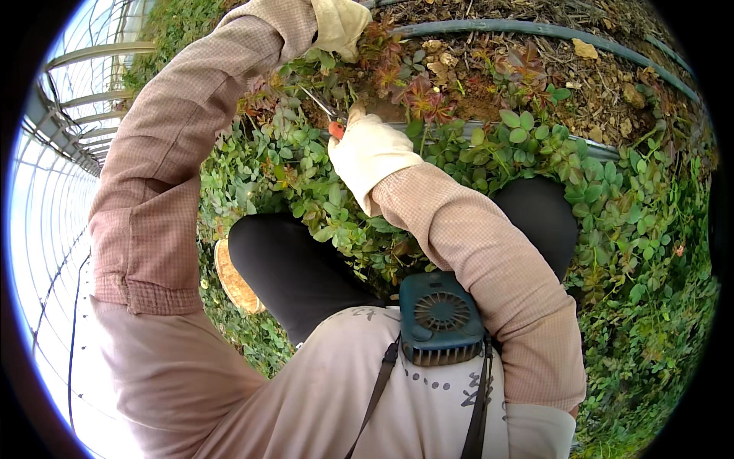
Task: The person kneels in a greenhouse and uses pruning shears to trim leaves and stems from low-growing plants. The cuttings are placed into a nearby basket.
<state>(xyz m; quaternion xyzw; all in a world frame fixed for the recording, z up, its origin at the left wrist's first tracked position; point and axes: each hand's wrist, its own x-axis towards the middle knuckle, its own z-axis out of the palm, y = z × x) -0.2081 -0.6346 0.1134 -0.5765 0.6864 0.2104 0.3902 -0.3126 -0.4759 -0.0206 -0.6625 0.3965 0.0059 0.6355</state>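
My right hand [375, 152], in a pale work glove, is closed around the orange handle of a pair of scissors or pruning snips [324, 106]. Their metal blades point up and left among rose-like stems near the bare soil. My left hand [342, 26], gloved too, is at the top edge of the view, above the blades and beside reddish young leaves [381, 54]. Its fingers are partly cut off or hidden, so its grip cannot be told. Leafy green plants [287, 166] spread below both hands.
A grey hose [493, 26] curves across soil with stones and dry mulch. A metal-looking strip or pipe [596, 150] runs behind the foliage. A portable fan [441, 318] hangs at my front on straps. A round tan object [235, 281] is beside my knee. Greenhouse framing [63, 137] stands left.
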